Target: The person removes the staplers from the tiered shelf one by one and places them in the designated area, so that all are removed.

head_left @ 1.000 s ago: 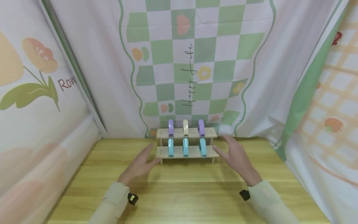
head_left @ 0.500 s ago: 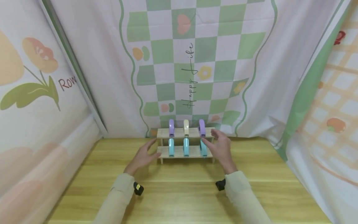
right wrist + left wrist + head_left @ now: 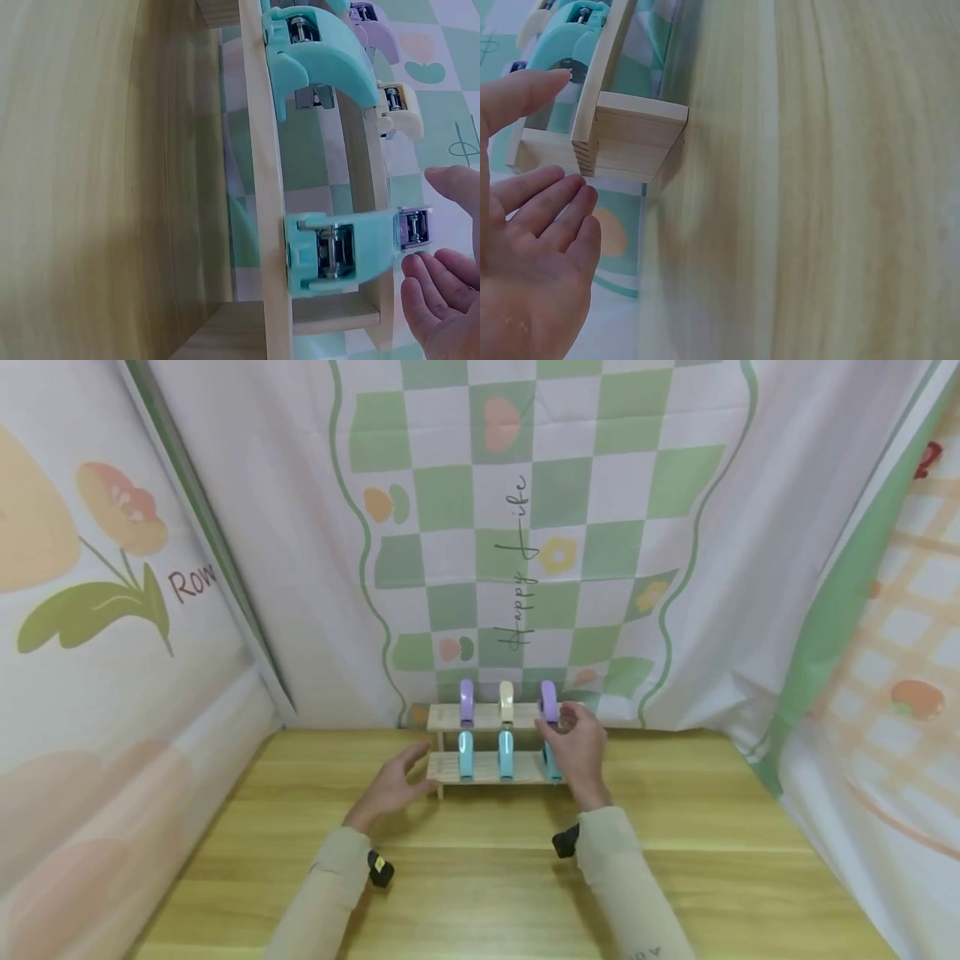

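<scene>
Small curved pastel hole punches stand in two rows on a pale wooden two-tier rack (image 3: 486, 768). On the upper tier are a purple punch (image 3: 467, 700), a cream punch (image 3: 506, 702) and another purple punch (image 3: 548, 697). Below stand three teal punches, the right one (image 3: 375, 240) partly hidden by my right hand in the head view. My right hand (image 3: 579, 747) reaches over it, thumb and fingers spread on either side of the right purple punch, gaps showing in the right wrist view. My left hand (image 3: 392, 787) stays beside the rack's left end, fingers extended, holding nothing.
The rack stands at the back of a wood-grain table (image 3: 480, 877), close to a hanging checkered cloth (image 3: 502, 552). Patterned cloth also hangs at the left and right sides. A small black device (image 3: 380, 868) sits at each wrist.
My right hand has moved left and in from beside the rack to the right purple punch. My left hand has shifted only slightly. The punches keep their places on the rack.
</scene>
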`<state>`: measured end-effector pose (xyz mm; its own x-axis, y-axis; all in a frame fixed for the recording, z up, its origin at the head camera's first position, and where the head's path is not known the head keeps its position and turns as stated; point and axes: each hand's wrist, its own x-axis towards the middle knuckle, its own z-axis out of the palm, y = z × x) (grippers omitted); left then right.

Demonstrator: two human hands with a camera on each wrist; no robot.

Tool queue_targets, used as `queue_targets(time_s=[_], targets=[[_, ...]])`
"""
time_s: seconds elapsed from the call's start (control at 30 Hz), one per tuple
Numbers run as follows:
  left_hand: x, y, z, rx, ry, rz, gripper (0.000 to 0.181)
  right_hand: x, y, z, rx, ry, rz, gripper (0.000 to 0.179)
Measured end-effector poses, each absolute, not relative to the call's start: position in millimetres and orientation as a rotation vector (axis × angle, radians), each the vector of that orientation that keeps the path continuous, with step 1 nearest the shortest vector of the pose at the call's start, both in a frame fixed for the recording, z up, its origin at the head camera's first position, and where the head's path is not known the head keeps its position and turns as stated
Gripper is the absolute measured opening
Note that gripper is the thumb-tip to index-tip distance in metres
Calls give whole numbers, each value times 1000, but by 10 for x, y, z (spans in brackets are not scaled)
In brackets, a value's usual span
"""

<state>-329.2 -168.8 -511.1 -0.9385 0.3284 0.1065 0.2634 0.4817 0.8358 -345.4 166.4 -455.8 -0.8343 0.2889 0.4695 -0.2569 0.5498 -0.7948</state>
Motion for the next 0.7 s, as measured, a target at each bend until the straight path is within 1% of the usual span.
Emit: queue_targets(time_s=[0.4,0.7], targets=[[-3324,-1618,-5127,497,2638,1458,81,-3517,1634,-4517,-56,-2230,1257,36],[-3328,-1638,-5115,493,2643,1449,81,-3529,1823,-4483,-20,-2319,1258,35]])
